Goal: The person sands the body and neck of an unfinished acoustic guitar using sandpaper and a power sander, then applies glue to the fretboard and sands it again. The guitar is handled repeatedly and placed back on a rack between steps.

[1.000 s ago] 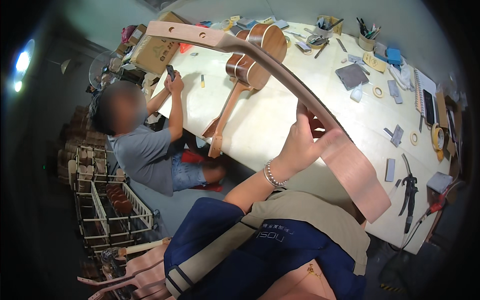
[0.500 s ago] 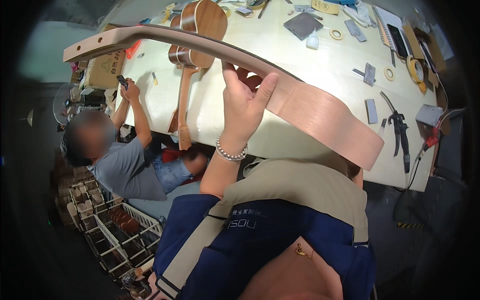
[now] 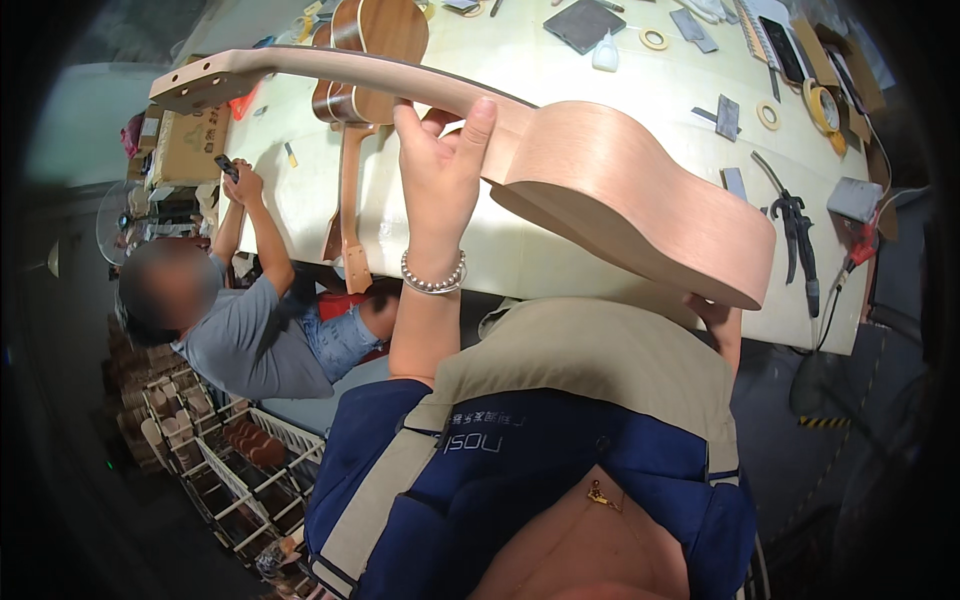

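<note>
An unfinished pale wooden ukulele [image 3: 640,195] is held up above the near edge of the table, its headstock [image 3: 205,82] to the left and its body to the right. My left hand [image 3: 440,150] wraps the neck close to the body, thumb on the near side. A beaded bracelet circles that wrist. Low at the body's right end, my right hand [image 3: 712,312] supports it from beneath; the body hides most of its fingers. The side of the body and part of its back face me.
A finished ukulele [image 3: 352,175] lies on the pale table [image 3: 300,200]. At left, a seated person [image 3: 235,320] holds a phone. To the right are an air gun [image 3: 793,240], tape rolls [image 3: 825,108], a glue bottle [image 3: 605,52] and a grey block [image 3: 584,25].
The ukulele has rolled in my hands, so more of its back and the headstock holes show. My left hand has shifted slightly left in view, and more of my right hand shows.
</note>
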`<action>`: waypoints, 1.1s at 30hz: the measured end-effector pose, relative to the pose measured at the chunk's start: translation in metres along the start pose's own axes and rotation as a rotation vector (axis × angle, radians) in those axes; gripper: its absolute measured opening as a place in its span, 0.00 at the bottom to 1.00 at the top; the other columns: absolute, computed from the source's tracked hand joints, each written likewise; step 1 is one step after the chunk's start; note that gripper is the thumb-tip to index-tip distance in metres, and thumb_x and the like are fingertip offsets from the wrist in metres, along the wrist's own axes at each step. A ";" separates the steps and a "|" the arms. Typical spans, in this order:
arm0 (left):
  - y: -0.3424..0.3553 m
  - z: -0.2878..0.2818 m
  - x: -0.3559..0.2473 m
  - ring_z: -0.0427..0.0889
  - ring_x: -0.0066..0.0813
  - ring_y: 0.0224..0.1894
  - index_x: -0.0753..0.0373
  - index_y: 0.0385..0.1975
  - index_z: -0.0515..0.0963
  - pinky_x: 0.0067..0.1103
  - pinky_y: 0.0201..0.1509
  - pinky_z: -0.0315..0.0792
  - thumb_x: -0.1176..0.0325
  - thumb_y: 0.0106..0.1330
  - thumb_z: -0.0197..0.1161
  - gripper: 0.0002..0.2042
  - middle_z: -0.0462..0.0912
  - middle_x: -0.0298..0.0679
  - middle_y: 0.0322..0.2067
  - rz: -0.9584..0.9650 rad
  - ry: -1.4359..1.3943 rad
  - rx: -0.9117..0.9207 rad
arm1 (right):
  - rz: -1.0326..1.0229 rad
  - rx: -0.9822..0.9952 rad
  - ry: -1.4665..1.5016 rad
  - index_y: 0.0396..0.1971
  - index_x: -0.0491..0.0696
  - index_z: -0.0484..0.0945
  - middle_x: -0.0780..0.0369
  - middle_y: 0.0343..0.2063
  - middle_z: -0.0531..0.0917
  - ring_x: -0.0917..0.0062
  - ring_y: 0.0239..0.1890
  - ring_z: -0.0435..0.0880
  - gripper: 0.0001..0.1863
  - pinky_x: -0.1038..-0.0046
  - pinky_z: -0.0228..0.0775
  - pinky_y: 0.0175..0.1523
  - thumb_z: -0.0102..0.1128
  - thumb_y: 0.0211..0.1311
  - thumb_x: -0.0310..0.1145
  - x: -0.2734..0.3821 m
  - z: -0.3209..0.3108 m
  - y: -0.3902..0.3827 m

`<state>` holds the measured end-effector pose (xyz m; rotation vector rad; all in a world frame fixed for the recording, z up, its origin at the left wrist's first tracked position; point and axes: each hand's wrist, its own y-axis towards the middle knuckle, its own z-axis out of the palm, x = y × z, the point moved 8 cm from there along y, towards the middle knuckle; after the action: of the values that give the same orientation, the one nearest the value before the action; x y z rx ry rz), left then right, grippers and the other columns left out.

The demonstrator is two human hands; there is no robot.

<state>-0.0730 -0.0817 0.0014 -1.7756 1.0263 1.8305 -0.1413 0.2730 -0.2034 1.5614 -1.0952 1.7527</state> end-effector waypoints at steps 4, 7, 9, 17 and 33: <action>0.012 0.015 0.016 0.80 0.34 0.41 0.69 0.49 0.61 0.26 0.45 0.77 0.62 0.69 0.52 0.18 0.76 0.43 0.40 -0.069 -0.251 -0.022 | 0.094 -0.074 0.295 0.52 0.41 0.70 0.60 0.48 0.75 0.76 0.50 0.72 0.26 0.71 0.65 0.56 0.64 0.52 0.34 -0.040 0.020 0.023; 0.055 -0.005 0.035 0.81 0.44 0.38 0.65 0.56 0.57 0.37 0.44 0.77 0.51 0.70 0.44 0.24 0.76 0.42 0.32 -0.112 -0.234 0.113 | -0.302 0.028 -0.393 0.56 0.44 0.66 0.55 0.56 0.69 0.68 0.59 0.67 0.27 0.71 0.58 0.62 0.60 0.54 0.29 0.037 0.051 0.022; 0.069 0.007 0.003 0.80 0.40 0.34 0.69 0.64 0.47 0.35 0.44 0.76 0.49 0.68 0.49 0.35 0.76 0.43 0.32 0.008 -0.291 0.278 | -0.193 0.041 -0.618 0.53 0.45 0.69 0.56 0.49 0.74 0.63 0.53 0.71 0.24 0.69 0.62 0.58 0.59 0.54 0.31 0.037 0.038 0.036; 0.043 0.119 0.067 0.77 0.24 0.28 0.64 0.49 0.69 0.22 0.35 0.75 0.59 0.69 0.51 0.16 0.75 0.36 0.28 -0.551 -0.072 0.944 | 0.086 -0.781 -1.092 0.46 0.48 0.74 0.60 0.42 0.78 0.62 0.48 0.72 0.25 0.63 0.61 0.53 0.67 0.48 0.44 0.016 -0.078 0.115; -0.031 0.178 0.227 0.80 0.28 0.26 0.65 0.41 0.72 0.21 0.29 0.77 0.48 0.68 0.49 0.22 0.78 0.39 0.29 -1.152 -0.049 1.191 | -0.064 -0.018 -0.437 0.48 0.51 0.68 0.57 0.42 0.75 0.61 0.41 0.78 0.17 0.68 0.69 0.45 0.55 0.60 0.40 0.061 0.061 0.112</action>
<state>-0.1997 0.0200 -0.2387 -1.0643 0.5656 0.3444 -0.2123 0.1562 -0.1683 2.0028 -1.2372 1.3877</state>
